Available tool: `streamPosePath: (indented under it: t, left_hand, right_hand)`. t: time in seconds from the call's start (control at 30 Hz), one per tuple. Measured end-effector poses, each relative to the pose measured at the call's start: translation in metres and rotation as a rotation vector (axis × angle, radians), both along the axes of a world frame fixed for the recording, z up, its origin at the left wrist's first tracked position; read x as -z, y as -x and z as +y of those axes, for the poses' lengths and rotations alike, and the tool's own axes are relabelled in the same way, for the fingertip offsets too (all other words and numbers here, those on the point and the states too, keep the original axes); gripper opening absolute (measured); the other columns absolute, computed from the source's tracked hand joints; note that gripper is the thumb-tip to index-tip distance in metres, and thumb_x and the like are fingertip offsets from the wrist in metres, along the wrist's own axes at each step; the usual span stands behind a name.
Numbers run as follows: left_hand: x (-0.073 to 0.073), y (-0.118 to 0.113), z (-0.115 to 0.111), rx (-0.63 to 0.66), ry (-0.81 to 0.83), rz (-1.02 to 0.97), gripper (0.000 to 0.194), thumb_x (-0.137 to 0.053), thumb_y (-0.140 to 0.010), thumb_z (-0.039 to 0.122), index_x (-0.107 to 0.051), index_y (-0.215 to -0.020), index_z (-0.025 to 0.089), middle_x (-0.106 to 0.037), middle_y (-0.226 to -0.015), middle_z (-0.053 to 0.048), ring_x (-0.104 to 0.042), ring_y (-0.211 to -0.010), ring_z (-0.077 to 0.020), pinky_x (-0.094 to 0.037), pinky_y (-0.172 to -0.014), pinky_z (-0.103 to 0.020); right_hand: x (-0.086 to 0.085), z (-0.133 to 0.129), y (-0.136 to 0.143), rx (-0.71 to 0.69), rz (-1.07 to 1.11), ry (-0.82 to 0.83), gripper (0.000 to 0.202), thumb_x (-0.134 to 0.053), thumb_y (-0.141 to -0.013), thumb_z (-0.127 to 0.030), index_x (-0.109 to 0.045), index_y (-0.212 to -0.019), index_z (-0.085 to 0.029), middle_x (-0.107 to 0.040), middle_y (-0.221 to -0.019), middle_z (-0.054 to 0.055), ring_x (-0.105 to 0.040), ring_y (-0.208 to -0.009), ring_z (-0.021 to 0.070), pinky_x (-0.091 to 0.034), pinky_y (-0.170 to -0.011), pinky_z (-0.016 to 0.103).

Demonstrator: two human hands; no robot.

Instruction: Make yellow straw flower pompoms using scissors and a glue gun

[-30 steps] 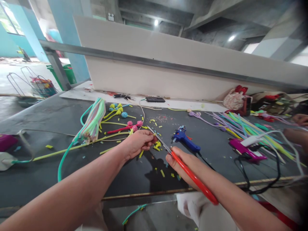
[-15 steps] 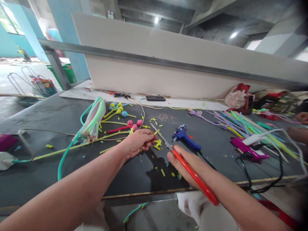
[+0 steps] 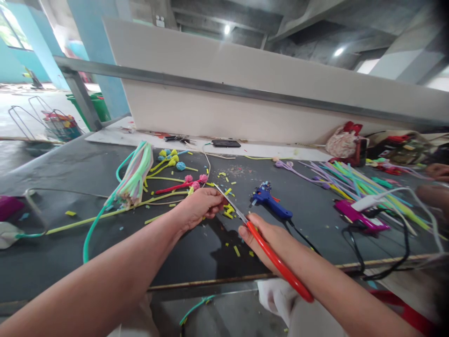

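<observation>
Red-handled scissors are in my right hand, their blades pointing up and left to the fingertips of my left hand. The left fingers are pinched together; a small yellow piece shows by them at the blades, and whatever else they hold is too small to name. Several cut yellow bits lie on the dark table under the blades. Pink pompom-like flowers on a red stem lie just behind my left hand. A blue glue gun rests right of the scissors.
A bundle of pastel stems lies at the left. More stems and a magenta glue gun are at the right, near another person's hand. A black phone sits on the white board at the back.
The scissors and my right hand have moved slightly left, bringing the blades against my left fingertips. My left hand has barely shifted.
</observation>
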State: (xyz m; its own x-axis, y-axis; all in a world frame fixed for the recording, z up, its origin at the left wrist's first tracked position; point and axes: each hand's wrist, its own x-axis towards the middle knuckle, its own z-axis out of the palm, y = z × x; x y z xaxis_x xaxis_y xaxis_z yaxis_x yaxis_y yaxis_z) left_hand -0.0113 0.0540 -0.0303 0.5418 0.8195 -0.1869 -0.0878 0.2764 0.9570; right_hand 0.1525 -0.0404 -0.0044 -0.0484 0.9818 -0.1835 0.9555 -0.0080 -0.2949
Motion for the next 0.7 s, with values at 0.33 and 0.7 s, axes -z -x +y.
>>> streamPosePath:
  t: [0.33, 0.7]
  left_hand:
    - [0.0043, 0.0003, 0.002, 0.022, 0.005, -0.01, 0.01, -0.051, -0.075, 0.015, -0.058, -0.069, 0.01, -0.049, -0.058, 0.0, -0.032, -0.041, -0.0005, -0.019, -0.037, -0.011]
    - [0.0074, 0.0003, 0.0039, 0.039, 0.033, -0.046, 0.011, -0.056, -0.075, 0.018, -0.057, -0.068, 0.01, -0.049, -0.058, 0.0, -0.033, -0.042, -0.0004, -0.019, -0.037, -0.01]
  right_hand:
    - [0.0053, 0.0019, -0.0005, -0.002, 0.015, -0.065, 0.028, -0.033, -0.086, -0.049, -0.035, -0.075, -0.023, -0.052, -0.057, -0.002, -0.05, -0.053, 0.0154, -0.029, -0.05, 0.024]
    - [0.0042, 0.0051, -0.0001, 0.059, 0.035, -0.081, 0.028, -0.043, -0.082, -0.044, -0.034, -0.065, -0.023, -0.045, -0.052, -0.005, -0.042, -0.05, 0.012, -0.028, -0.049, 0.022]
